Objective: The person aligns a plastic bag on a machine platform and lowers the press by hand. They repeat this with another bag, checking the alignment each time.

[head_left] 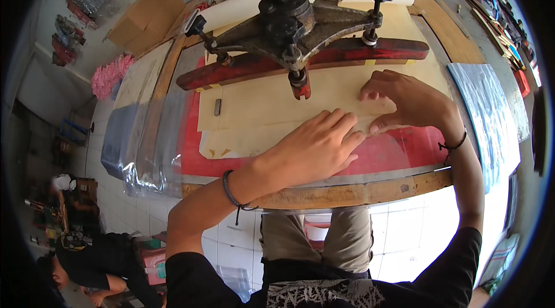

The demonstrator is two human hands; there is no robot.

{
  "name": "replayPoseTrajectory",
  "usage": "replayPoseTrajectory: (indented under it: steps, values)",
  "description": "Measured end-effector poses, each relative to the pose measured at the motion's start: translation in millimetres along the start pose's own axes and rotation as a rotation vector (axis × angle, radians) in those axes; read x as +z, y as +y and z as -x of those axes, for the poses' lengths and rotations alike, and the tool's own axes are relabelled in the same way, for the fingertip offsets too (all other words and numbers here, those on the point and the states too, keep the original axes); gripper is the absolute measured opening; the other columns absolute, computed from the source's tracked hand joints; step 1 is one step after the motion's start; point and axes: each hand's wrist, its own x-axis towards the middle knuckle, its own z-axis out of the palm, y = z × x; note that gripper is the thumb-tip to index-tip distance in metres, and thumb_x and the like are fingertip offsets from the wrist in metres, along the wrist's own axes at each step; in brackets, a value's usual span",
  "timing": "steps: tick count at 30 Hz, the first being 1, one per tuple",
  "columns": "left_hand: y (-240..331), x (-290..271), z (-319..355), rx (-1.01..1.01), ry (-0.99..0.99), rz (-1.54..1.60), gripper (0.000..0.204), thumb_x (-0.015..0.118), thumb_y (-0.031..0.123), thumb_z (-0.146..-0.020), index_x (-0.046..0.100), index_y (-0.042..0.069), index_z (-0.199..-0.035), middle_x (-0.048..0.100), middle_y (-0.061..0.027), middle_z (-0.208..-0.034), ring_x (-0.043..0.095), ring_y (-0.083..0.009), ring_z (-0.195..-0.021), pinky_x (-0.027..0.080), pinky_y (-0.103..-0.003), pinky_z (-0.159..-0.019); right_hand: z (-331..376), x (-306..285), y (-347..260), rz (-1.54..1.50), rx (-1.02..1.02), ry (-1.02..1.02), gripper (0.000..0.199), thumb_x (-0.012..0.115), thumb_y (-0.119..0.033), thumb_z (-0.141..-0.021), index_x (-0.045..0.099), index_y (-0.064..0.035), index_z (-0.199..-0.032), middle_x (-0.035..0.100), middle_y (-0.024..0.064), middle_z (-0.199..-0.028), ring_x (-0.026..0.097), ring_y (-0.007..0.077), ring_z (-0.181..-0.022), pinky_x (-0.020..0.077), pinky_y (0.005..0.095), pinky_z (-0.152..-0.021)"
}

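My left hand (324, 146) reaches over the front part of a pale yellow sheet (277, 114), fingers stretched to the right and somewhat apart. Close by on the right, my right hand (407, 100) is curved above the same sheet, with a gap between thumb and fingers. Its thumb is near the left fingertips. I see nothing held in either hand, though thin clear film could be hard to make out. Red matting (399, 152) lies under the sheet. Above hangs a press head (286, 24) with a long red bar (324, 59). A small metal block (217, 107) rests on the sheet's left.
The table has a wooden front edge (347, 193). Clear plastic sheets (150, 152) drape over its left side; a bluish plastic stack (485, 117) lies on the right. A cardboard box (147, 16) stands far left. Another person (104, 264) bends at lower left.
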Motion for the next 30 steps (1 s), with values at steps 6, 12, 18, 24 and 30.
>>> replayPoseTrajectory:
  steps: [6, 12, 18, 24, 30]
  values:
    - [-2.9, -1.4, -0.7, 0.135, -0.017, -0.024, 0.033, 0.069, 0.018, -0.08, 0.064, 0.005, -0.11, 0.058, -0.0098, -0.112, 0.058, -0.0268, -0.107, 0.051, -0.039, -0.088, -1.8, -5.2, -12.0, -0.016, 0.116, -0.064, 0.034, 0.079, -0.025, -0.076, 0.063, -0.0069, -0.101, 0.06, 0.0075, -0.088, 0.061, 0.0263, -0.087, 0.0471, 0.0395, -0.076]
    - [-5.7, -2.6, -8.6, 0.147, 0.138, 0.001, 0.041, 0.07, 0.017, -0.081, 0.062, 0.005, -0.12, 0.056, -0.0113, -0.125, 0.058, -0.0286, -0.113, 0.051, -0.04, -0.094, -2.9, -4.8, -4.6, -0.11, -0.034, -0.05, 0.022, 0.073, -0.021, -0.082, 0.065, -0.003, -0.092, 0.065, 0.011, -0.086, 0.065, 0.0272, -0.084, 0.0505, 0.037, -0.073]
    - [-2.1, -9.3, -10.0, 0.157, 0.2, -0.128, 0.051, 0.069, 0.01, -0.08, 0.057, 0.008, -0.129, 0.052, -0.0103, -0.131, 0.059, -0.0248, -0.11, 0.052, -0.036, -0.088, -0.2, -12.5, -4.4, -0.303, -0.04, -0.016, 0.015, 0.071, -0.01, -0.082, 0.065, -0.0029, -0.093, 0.07, 0.0104, -0.08, 0.069, 0.0231, -0.078, 0.0539, 0.0329, -0.07]
    - [6.4, -19.1, -8.0, 0.058, 0.186, -0.157, 0.061, 0.067, 0.004, -0.077, 0.053, 0.015, -0.136, 0.054, -0.006, -0.108, 0.062, -0.0173, -0.082, 0.054, -0.032, -0.071, 4.0, -20.8, -2.8, -0.489, -0.05, -0.091, 0.012, 0.069, -0.002, -0.08, 0.068, -0.0033, -0.092, 0.072, 0.006, -0.083, 0.07, 0.0141, -0.076, 0.0532, 0.0271, -0.071]
    - [2.1, -19.7, -6.4, 0.011, 0.165, -0.139, 0.054, 0.066, 0.004, -0.077, 0.059, 0.017, -0.129, 0.052, -0.0005, -0.084, 0.06, -0.0136, -0.066, 0.052, -0.029, -0.058, 7.4, -27.3, -3.8, -0.532, 0.063, -0.224, 0.017, 0.067, -0.005, -0.082, 0.07, -0.0046, -0.099, 0.073, 0.0039, -0.088, 0.067, 0.0109, -0.079, 0.0526, 0.0256, -0.072]
